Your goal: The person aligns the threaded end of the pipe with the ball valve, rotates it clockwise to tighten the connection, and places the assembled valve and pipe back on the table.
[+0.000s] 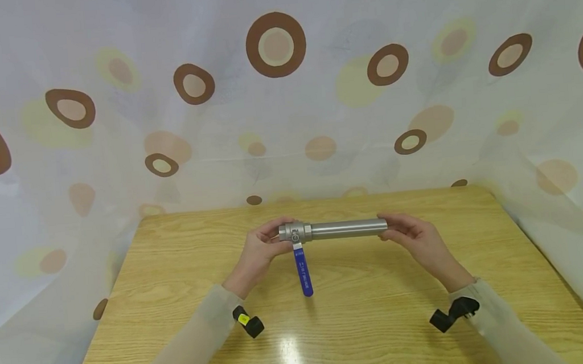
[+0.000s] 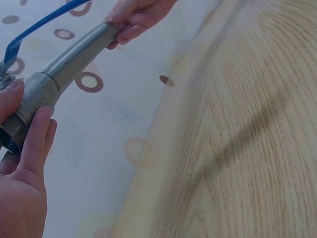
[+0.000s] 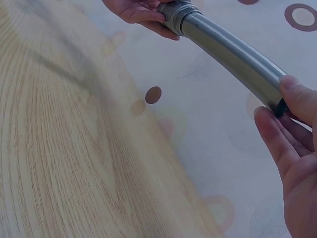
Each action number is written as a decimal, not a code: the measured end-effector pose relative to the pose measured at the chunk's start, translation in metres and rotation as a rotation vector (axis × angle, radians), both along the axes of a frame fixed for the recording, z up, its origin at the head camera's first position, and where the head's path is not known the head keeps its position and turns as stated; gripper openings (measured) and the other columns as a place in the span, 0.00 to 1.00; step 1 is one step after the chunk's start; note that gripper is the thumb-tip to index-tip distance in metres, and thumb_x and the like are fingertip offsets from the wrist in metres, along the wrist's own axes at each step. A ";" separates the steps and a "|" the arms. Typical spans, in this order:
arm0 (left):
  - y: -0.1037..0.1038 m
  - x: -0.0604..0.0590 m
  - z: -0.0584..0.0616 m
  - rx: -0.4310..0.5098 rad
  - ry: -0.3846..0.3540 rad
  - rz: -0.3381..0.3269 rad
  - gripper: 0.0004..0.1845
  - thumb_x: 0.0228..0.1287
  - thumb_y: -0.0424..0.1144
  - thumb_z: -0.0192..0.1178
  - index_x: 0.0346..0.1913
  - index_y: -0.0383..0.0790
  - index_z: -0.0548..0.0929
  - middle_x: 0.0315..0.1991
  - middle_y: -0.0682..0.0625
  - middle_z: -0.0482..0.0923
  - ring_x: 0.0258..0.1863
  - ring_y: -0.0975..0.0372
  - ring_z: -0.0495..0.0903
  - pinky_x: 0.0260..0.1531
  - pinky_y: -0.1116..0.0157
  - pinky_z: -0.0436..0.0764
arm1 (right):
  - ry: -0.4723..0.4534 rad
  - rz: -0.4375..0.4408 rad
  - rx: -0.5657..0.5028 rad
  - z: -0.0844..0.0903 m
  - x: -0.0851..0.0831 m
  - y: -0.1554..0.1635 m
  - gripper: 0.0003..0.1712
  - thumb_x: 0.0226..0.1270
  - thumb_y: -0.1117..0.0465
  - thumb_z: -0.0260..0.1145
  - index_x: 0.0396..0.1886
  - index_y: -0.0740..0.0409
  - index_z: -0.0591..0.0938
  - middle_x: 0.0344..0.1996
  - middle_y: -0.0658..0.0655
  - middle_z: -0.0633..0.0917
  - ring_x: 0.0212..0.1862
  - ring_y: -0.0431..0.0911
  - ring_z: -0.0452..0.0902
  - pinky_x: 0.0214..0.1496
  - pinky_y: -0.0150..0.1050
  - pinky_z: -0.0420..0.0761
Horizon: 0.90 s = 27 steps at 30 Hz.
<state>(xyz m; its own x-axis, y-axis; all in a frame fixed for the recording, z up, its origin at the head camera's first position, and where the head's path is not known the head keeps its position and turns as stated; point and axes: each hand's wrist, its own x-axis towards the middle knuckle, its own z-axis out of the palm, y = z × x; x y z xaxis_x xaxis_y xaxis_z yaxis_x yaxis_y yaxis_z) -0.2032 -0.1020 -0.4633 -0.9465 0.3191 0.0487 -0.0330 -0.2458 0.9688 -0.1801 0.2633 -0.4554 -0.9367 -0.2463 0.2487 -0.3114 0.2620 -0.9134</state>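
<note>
Left hand [image 1: 260, 252] curled its grip round the hexagonal steel valve body [image 1: 294, 232], blue flat lever handle [image 1: 302, 272] hanging down. Smooth round metal pipe [image 1: 349, 228] ran level above the wood-grain surface [image 1: 363, 308]; right hand [image 1: 415, 236] pinched its far end in a loose grip

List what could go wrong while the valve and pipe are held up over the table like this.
1. The right hand holds only the far tip of the steel pipe with its fingertips, so that end may slip and drop onto the wooden table.
2. The blue lever hangs down freely; it might swing or knock the table.
3. The left hand grips the valve body near the lever pivot, so a finger could get pinched.
</note>
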 end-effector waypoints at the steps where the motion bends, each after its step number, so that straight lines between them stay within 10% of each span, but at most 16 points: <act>1: 0.000 0.000 0.000 0.000 0.001 0.001 0.26 0.60 0.19 0.65 0.55 0.51 0.89 0.59 0.48 0.86 0.59 0.53 0.82 0.57 0.59 0.85 | 0.000 -0.002 0.002 0.000 0.000 0.000 0.24 0.77 0.65 0.64 0.69 0.68 0.77 0.46 0.42 0.89 0.47 0.38 0.87 0.53 0.29 0.85; 27: -0.002 0.001 -0.001 0.003 -0.003 0.002 0.26 0.60 0.19 0.65 0.52 0.55 0.89 0.59 0.49 0.85 0.59 0.53 0.82 0.59 0.59 0.84 | 0.010 0.008 0.035 0.001 0.000 0.000 0.24 0.76 0.66 0.66 0.68 0.62 0.79 0.48 0.46 0.88 0.49 0.37 0.86 0.52 0.31 0.86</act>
